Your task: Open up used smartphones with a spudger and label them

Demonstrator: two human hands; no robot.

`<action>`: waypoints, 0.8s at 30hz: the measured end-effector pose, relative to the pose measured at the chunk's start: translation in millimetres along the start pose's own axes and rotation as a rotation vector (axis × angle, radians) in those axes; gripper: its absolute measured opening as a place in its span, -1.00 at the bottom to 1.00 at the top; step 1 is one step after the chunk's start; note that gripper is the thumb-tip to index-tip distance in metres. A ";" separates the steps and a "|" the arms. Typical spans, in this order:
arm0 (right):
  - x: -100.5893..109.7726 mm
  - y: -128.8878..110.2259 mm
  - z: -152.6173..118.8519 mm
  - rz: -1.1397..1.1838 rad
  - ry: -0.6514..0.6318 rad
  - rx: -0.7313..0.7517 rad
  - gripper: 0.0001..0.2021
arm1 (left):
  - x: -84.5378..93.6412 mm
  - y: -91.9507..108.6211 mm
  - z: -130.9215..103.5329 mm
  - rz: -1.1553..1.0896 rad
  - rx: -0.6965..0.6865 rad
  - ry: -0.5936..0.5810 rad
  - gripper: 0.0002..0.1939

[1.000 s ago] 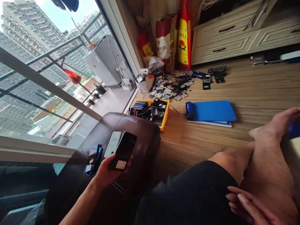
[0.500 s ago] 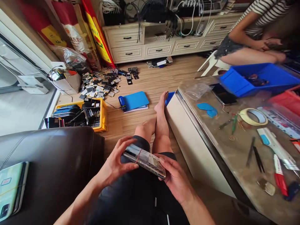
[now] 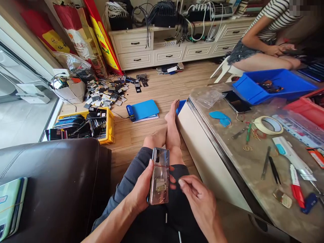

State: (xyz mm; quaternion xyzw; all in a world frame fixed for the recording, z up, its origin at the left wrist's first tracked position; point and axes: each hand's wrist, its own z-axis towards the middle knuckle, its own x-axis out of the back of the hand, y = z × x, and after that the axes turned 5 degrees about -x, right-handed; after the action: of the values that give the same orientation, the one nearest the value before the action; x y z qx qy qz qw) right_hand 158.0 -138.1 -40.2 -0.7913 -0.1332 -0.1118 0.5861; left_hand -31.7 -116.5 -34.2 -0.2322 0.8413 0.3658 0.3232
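Observation:
My left hand [image 3: 143, 184] is wrapped round a smartphone [image 3: 160, 175], holding it upright over my lap with its back toward me. The phone's back is glossy, with a dark camera strip at the upper left and a pale label low down. A thin red rubber band [image 3: 162, 166] runs across it below the camera. Just right of the phone and apart from it is my right hand [image 3: 198, 199]. Its fingers are curled, thumb pressed to the forefinger; whatever may be between them is hidden.
On the right, a table [image 3: 243, 189] carries masking tape [image 3: 268, 125], tweezers [image 3: 274, 170], a red marker [image 3: 297, 187] and a blue bin [image 3: 275, 86]. Banded phones [image 3: 12, 206] lie on the dark sofa [image 3: 63, 175]. A yellow crate [image 3: 110, 126] stands on the floor. Another person [image 3: 268, 47] sits beyond.
The phone has turned from lying slantwise between both hands to upright in my left hand. My right hand has let go of it and moved right.

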 end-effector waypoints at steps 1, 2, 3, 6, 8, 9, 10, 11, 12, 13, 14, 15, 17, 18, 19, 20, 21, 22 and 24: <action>4.3 -3.6 3.1 -0.066 0.055 0.088 -0.74 | 1.8 1.3 0.2 -0.007 0.049 -0.011 -0.15; 6.5 -7.7 5.8 -0.113 0.082 0.166 -0.81 | 2.8 2.0 0.3 -0.009 0.095 -0.021 -0.12; 6.6 -12.1 8.2 -0.156 0.078 0.235 -0.87 | 3.0 2.0 0.1 -0.005 0.130 -0.022 -0.10; -2.2 -23.7 13.9 -0.311 0.017 0.409 -0.79 | 0.7 -1.4 -1.7 0.033 0.187 0.033 -0.14; -10.9 -28.3 17.1 -0.433 0.000 0.470 -0.76 | -0.4 -4.6 -3.1 0.062 0.205 0.092 -0.20; -14.6 -29.5 18.5 -0.487 -0.003 0.472 -0.76 | -0.3 -5.9 -3.8 0.073 0.214 0.111 -0.22; -17.6 -30.0 19.6 -0.530 -0.012 0.457 -0.75 | 0.5 -6.9 -4.4 0.080 0.229 0.117 -0.23; -19.5 -30.0 20.4 -0.560 -0.029 0.431 -0.74 | 1.7 -7.4 -4.8 0.082 0.251 0.111 -0.22; -20.2 -29.8 21.0 -0.576 -0.058 0.399 -0.73 | 3.5 -7.5 -5.1 0.080 0.278 0.095 -0.21; -19.7 -29.6 21.2 -0.579 -0.090 0.362 -0.74 | 5.6 -7.3 -5.2 0.072 0.308 0.070 -0.18; -18.0 -29.8 21.2 -0.569 -0.126 0.322 -0.75 | 8.0 -7.1 -5.0 0.061 0.337 0.039 -0.15; -15.2 -30.5 20.9 -0.547 -0.162 0.282 -0.77 | 10.6 -7.0 -4.6 0.048 0.358 0.006 -0.14; -7.5 -33.6 19.7 -0.466 -0.257 0.198 -0.77 | 16.2 -8.0 -3.4 0.024 0.386 -0.067 -0.14; -3.4 -35.8 18.7 -0.409 -0.315 0.159 -0.76 | 18.9 -9.2 -2.6 0.014 0.391 -0.104 -0.17; 0.5 -38.1 17.5 -0.345 -0.374 0.124 -0.76 | 21.5 -10.9 -2.0 0.012 0.388 -0.134 -0.20; 3.8 -40.1 16.3 -0.283 -0.430 0.096 -0.78 | 23.9 -12.8 -1.4 0.015 0.378 -0.153 -0.24; 6.2 -41.4 15.1 -0.233 -0.463 0.076 -0.80 | 26.0 -14.9 -1.1 0.022 0.368 -0.164 -0.27; 7.8 -41.9 14.1 -0.201 -0.467 0.066 -0.84 | 27.8 -16.9 -0.9 0.031 0.362 -0.168 -0.29; 8.8 -39.2 13.8 -0.185 -0.398 0.070 -0.89 | 29.9 -19.7 -0.7 0.047 0.374 -0.174 -0.29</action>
State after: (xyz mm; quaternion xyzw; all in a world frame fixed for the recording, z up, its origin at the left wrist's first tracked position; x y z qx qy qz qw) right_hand 153.1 -113.3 -6.1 -0.7613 -0.3223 -0.0019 0.5626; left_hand -40.0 -133.9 -64.4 -0.1160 0.8687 0.2292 0.4235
